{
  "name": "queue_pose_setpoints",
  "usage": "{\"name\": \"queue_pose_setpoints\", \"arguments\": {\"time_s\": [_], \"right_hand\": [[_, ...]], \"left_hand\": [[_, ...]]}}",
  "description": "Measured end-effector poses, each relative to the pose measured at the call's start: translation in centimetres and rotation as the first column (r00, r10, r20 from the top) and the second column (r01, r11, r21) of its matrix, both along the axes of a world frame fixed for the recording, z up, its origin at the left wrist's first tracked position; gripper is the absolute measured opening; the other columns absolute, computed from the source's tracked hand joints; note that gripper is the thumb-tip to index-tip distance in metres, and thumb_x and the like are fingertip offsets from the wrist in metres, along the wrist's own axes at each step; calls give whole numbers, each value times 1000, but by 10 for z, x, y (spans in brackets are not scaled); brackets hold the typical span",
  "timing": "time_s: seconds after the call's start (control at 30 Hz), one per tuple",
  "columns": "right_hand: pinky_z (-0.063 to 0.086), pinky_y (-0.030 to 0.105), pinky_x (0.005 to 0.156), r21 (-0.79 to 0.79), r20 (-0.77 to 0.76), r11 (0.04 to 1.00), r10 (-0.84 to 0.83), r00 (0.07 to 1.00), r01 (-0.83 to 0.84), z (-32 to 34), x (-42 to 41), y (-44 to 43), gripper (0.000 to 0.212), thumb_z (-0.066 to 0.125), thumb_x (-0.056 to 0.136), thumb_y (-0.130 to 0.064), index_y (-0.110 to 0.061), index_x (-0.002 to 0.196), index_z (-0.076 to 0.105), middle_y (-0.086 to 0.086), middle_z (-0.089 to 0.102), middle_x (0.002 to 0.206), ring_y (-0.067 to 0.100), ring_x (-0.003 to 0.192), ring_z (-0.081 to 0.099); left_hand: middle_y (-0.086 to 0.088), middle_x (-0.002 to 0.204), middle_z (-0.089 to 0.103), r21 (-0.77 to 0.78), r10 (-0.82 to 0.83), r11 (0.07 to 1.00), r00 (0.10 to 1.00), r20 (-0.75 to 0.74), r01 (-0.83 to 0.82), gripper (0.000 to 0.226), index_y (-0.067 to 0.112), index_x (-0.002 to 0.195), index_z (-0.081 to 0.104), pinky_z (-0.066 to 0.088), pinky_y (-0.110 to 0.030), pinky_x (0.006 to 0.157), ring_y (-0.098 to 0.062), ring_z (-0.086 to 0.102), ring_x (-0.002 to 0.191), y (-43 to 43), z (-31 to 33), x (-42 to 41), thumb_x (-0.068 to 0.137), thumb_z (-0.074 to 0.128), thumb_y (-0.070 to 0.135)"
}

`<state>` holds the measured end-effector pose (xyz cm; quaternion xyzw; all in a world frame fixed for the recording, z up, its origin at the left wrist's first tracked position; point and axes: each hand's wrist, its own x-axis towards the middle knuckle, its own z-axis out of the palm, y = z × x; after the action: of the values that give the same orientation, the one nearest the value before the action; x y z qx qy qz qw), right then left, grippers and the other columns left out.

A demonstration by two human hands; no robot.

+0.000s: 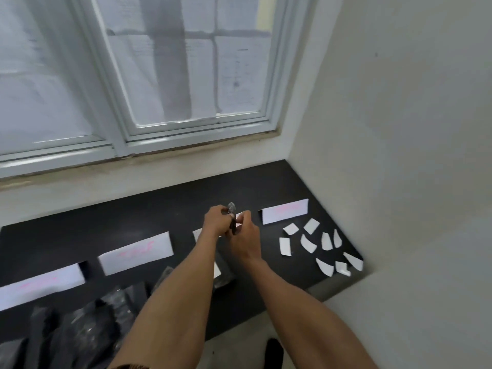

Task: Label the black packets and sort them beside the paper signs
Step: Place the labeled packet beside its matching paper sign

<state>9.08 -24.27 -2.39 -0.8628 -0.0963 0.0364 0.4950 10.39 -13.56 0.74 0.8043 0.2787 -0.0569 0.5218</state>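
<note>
Vertically upright black packet gripped by hands

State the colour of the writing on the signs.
Pink on the paper signs, blurred; head view.

Black counter in corner; white-framed frosted window above; plain cream wall at right.

Bare forearms, left hand and right hand bare too. Strip of brown patterned fabric at bottom edge by left arm; can't tell which garment.
</note>
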Motion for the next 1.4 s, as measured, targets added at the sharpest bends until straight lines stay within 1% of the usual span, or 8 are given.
{"name": "queue_pose_setpoints", "arguments": {"time_s": [0.17, 0.3, 0.43, 0.7, 0.8, 1.1, 1.23, 1.4], "right_hand": [[52, 25, 69, -68, -81, 995, -81, 993, 75, -16, 33, -66, 23, 67, 84, -31, -25, 97, 49, -7, 64, 89, 8, 81, 62], [50, 33, 73, -209, -171, 973, -139, 975, 102, -41, 49, -120, 14, 58, 83, -13, -16, 97, 55, 2, 65, 89, 24, 86, 65], [44, 28, 84, -400, -216, 915, -143, 966, 46, -65, 64, -163, 20, 54, 88, -10, -8, 107, 60, 9, 66, 105, 27, 104, 61], [41, 31, 100, -573, -234, 804, 28, 972, -161, -87, 114, -184, 45, 46, 86, -3, -17, 127, 59, 5, 50, 133, 24, 127, 43], [37, 35, 106, -690, -235, 667, 161, 958, -282, -93, 129, -179, 47, 49, 88, -11, -24, 133, 53, 3, 36, 147, 25, 136, 32], [19, 50, 114, -854, -266, 371, 291, 919, -365, -112, 139, -173, 47, 57, 89, -26, -15, 134, 47, 7, 41, 143, 31, 139, 28], [23, 50, 112, -851, -299, 351, 286, 910, -390, -107, 141, -174, 48, 57, 89, -26, -13, 134, 46, 8, 46, 140, 29, 134, 34], [26, 48, 110, -860, -257, 373, 273, 927, -348, -101, 137, -170, 43, 54, 88, -24, -13, 129, 50, 7, 48, 136, 28, 130, 37]], "left_hand": [[-14, 114, 66, 73, -49, 996, 998, 27, 47, 29, 12, 120, 64, 49, -21, 61, -15, 62, 76, -57, -8, 40, 92, 57, 15], [-16, 111, 68, 117, -106, 987, 994, -26, 108, 24, 9, 113, 67, 49, -29, 76, -24, 61, 87, -86, -18, 61, 94, 56, 18], [-18, 111, 67, 117, -151, 979, 981, -118, 165, 25, 8, 115, 66, 52, -32, 76, -30, 64, 93, -103, -27, 83, 94, 55, 18], [-16, 123, 63, 127, -122, 980, 970, -212, 151, 35, 8, 125, 61, 49, -31, 83, -29, 61, 107, -119, -42, 128, 91, 58, 10], [-15, 119, 65, 133, -96, 983, 971, -219, 127, 30, 8, 120, 64, 49, -32, 85, -28, 61, 105, -119, -46, 138, 91, 58, 11], [-14, 116, 65, 128, -40, 989, 974, -224, 70, 26, 10, 117, 65, 50, -31, 79, -25, 61, 99, -109, -51, 146, 93, 59, 16], [-14, 117, 64, 114, -34, 992, 973, -227, 62, 27, 10, 120, 63, 51, -30, 75, -20, 58, 89, -104, -52, 141, 93, 58, 15], [-13, 120, 64, 108, -3, 994, 978, -209, 27, 29, 11, 120, 65, 49, -28, 75, -23, 60, 96, -100, -47, 132, 91, 59, 13]]}}
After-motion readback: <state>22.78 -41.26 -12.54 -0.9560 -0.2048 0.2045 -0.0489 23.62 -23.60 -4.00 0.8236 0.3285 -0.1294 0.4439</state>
